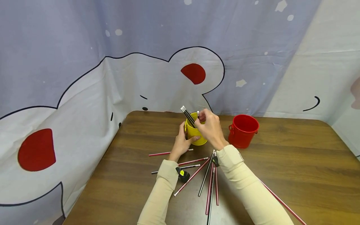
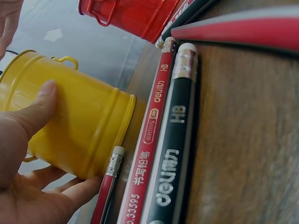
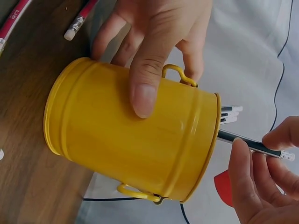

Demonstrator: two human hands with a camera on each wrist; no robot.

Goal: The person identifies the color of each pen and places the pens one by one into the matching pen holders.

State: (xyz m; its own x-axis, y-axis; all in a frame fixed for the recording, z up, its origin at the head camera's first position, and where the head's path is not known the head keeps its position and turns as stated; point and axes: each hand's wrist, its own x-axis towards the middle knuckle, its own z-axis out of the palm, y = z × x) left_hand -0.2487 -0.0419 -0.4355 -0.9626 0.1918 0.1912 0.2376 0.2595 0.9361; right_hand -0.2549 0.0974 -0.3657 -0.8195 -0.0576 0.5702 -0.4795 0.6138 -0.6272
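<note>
My left hand (image 1: 181, 143) grips a yellow bucket (image 1: 192, 131) from its left side, thumb lying across the front wall and fingers wrapped round behind. Several black pencils (image 1: 189, 116) lean inside it, white eraser ends up past the rim. Over the bucket's mouth, my right hand (image 1: 209, 128) pinches a black pencil (image 3: 226, 136) near its eraser end between thumb and fingers. That pencil's lower part is hidden inside the bucket. In the right wrist view the bucket's yellow side handles (image 3: 180, 74) hang at the rim.
A red bucket (image 1: 243, 134) stands to the right of the yellow one. Red pencils (image 1: 194, 176) and black pencils (image 1: 206, 175) lie scattered on the wooden table (image 1: 303, 150) beneath and between my forearms. One red pencil (image 1: 281, 201) lies by my right sleeve. A patterned curtain (image 1: 157, 28) hangs behind.
</note>
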